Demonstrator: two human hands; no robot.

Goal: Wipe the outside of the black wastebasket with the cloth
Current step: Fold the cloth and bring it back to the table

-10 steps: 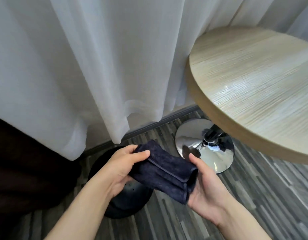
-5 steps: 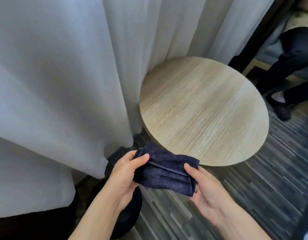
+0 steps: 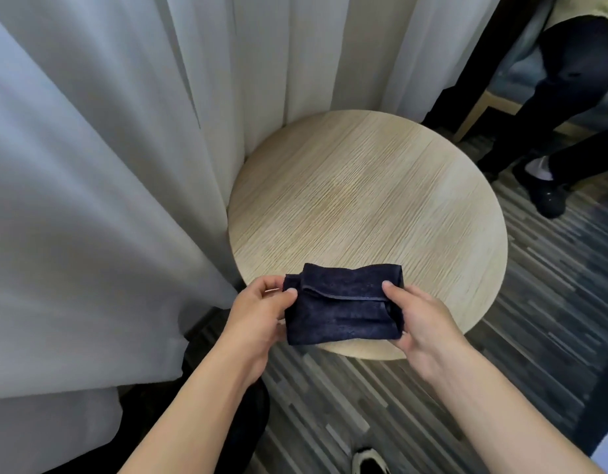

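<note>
Head view: both my hands, left [image 3: 258, 311] and right [image 3: 420, 323], pinch the folded cloth [image 3: 343, 307] over the table [image 3: 381, 206]; wastebasket [image 3: 251, 429] barely visible below, wiping looks finished or paused.

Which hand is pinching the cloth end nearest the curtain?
The left hand: it grips the folded dark cloth at the end beside the white curtain; the right hand holds the far end.

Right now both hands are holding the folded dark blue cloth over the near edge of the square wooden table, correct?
Not quite: the table is round, not square, as the head view shows. The rest stands: the left hand and right hand hold the folded dark blue cloth over its near edge.
</note>
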